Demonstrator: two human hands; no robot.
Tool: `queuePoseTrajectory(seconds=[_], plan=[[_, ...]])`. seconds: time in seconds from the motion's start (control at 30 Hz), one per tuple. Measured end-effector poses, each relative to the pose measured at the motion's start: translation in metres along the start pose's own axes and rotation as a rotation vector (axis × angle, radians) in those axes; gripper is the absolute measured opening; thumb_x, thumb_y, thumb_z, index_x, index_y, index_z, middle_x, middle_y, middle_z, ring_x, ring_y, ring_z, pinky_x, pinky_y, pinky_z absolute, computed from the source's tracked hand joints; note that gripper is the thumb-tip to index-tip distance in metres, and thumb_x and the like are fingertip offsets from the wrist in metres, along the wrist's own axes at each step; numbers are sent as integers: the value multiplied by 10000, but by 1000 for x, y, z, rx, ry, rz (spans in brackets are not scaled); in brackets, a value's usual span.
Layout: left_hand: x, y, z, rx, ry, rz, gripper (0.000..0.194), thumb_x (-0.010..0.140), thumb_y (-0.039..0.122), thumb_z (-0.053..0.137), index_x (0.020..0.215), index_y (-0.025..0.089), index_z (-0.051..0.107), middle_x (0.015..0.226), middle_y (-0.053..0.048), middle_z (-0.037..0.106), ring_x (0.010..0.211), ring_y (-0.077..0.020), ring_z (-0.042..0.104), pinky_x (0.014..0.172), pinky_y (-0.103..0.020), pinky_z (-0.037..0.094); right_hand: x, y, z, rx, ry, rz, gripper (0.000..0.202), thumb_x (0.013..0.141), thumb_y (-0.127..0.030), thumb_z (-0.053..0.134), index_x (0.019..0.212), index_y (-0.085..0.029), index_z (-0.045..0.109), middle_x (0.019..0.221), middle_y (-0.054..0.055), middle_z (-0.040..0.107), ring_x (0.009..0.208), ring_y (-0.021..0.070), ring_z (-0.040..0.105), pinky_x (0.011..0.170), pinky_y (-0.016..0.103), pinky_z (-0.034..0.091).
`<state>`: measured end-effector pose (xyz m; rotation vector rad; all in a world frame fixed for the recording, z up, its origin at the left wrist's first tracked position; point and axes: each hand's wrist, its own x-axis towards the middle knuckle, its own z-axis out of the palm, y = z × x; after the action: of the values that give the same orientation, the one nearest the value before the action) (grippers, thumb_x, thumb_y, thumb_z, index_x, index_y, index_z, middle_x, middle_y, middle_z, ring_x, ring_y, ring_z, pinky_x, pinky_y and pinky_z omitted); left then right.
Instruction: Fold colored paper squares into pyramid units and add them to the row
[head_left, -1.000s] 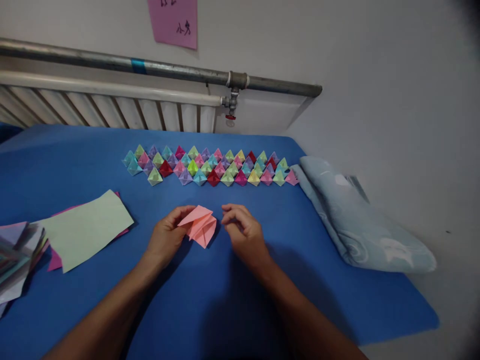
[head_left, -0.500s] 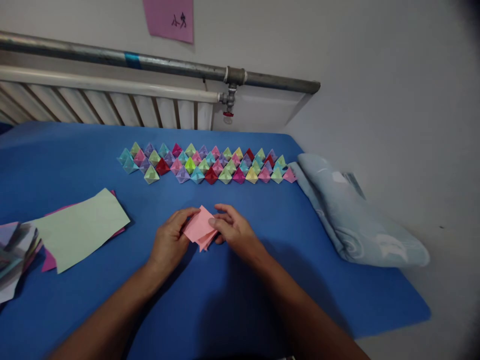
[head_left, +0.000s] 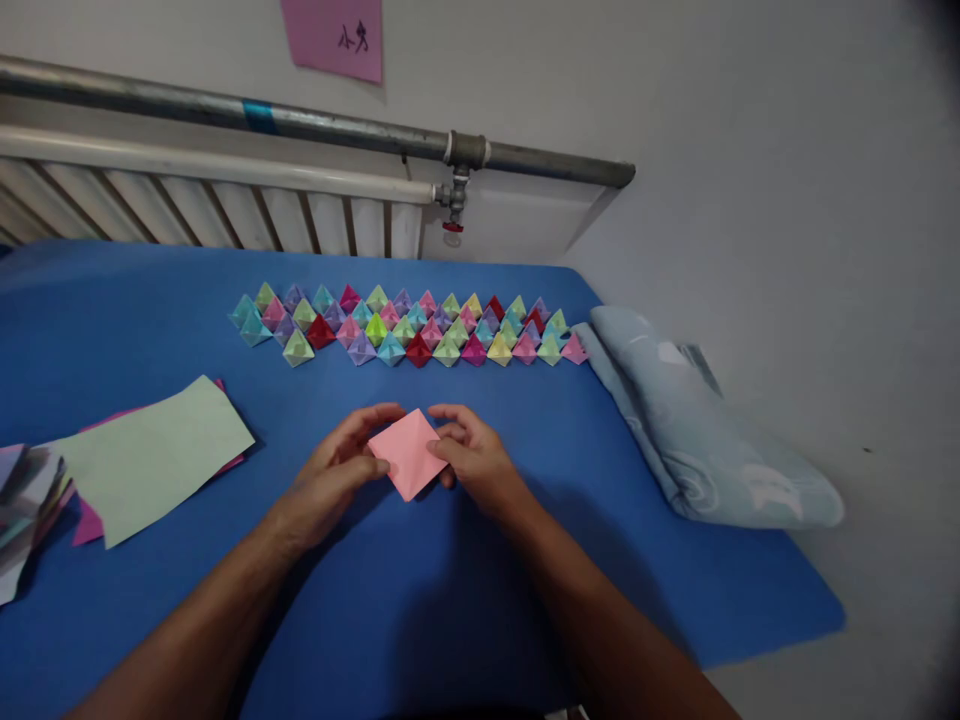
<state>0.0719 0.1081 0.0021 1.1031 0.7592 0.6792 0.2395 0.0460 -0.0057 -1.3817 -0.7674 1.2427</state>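
A piece of folded pink paper point(head_left: 409, 456), diamond-shaped with a faint crease, is between my two hands above the blue surface. My left hand point(head_left: 337, 470) grips its left corner, thumb on top and fingers behind. At the right corner my right hand point(head_left: 476, 455) pinches the paper between thumb and fingers, the fingertips partly hidden behind it. Beyond my hands stand rows of small folded paper boats point(head_left: 390, 348) in many colours.
Light green paper sheets point(head_left: 161, 450) lie over magenta ones at the left, beside a pile of mixed papers point(head_left: 26, 510). A folded pale blue blanket point(head_left: 697, 430) rests at the right by the wall. A radiator point(head_left: 210, 210) and metal pipe point(head_left: 337, 125) run behind the blue surface point(head_left: 360, 620).
The pink paper's loose lower flaps no longer show; it now looks like one flat diamond. My left thumb has come onto its front face. The view has shifted slightly.
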Motion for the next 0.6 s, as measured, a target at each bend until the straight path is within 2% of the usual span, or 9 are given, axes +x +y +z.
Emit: queuePoseTrajectory(seconds=[0.07,0.13,0.2,0.3,0.4,0.47,0.53,0.6], plan=[[1,2,0,-105,53,-65,566,648,276,758,1194,226,614,1172,-78,655,1034,-236,623,818,-338,512,0,0,1,17,17,-19,367,671,-213,587,1034,-203,526,640,-89,552,394,46,449,364,173,336],[3,0,1,-113,104,-129,608,635,306,803,1199,205,600,1050,-65,691,913,-201,653,786,-324,511,0,1,3,29,23,-30,371,668,-219,592,1033,-209,526,677,-76,569,412,49,455,365,175,337],[5,-4,1,-60,132,-160,579,596,309,844,1111,160,628,925,-51,706,790,-165,650,742,-296,497,-1,1,5,23,24,-43,375,671,-227,599,1040,-214,530,720,-61,591,431,53,463,374,178,342],[7,-9,1,22,149,-121,456,580,318,850,953,136,659,841,-35,704,706,-139,626,688,-273,475,-2,1,7,-6,11,-51,384,676,-228,614,1053,-216,544,750,-43,612,484,73,496,414,188,366],[5,-8,1,76,126,-73,398,584,317,836,909,158,669,807,-19,702,689,-140,620,672,-275,476,-4,-1,7,-21,-3,-45,373,679,-241,646,1043,-208,571,762,-32,633,590,101,560,536,219,433],[3,-5,2,100,78,-66,360,594,319,824,890,174,678,776,-11,698,670,-141,617,654,-275,479,-5,-3,5,-40,-34,-35,278,695,-278,662,955,-193,612,758,-25,635,651,110,574,608,234,443],[2,-3,4,124,34,-56,327,601,325,816,868,186,686,744,-3,688,645,-137,608,627,-269,478,-6,-3,3,-81,-68,-28,182,719,-326,663,821,-179,633,710,-31,602,638,100,540,599,224,411],[1,-2,4,154,27,-36,297,618,348,804,846,193,690,727,-1,681,635,-137,601,610,-263,474,-7,-2,3,-122,-78,-38,189,734,-357,657,724,-173,617,652,-44,548,595,86,482,560,212,363]])
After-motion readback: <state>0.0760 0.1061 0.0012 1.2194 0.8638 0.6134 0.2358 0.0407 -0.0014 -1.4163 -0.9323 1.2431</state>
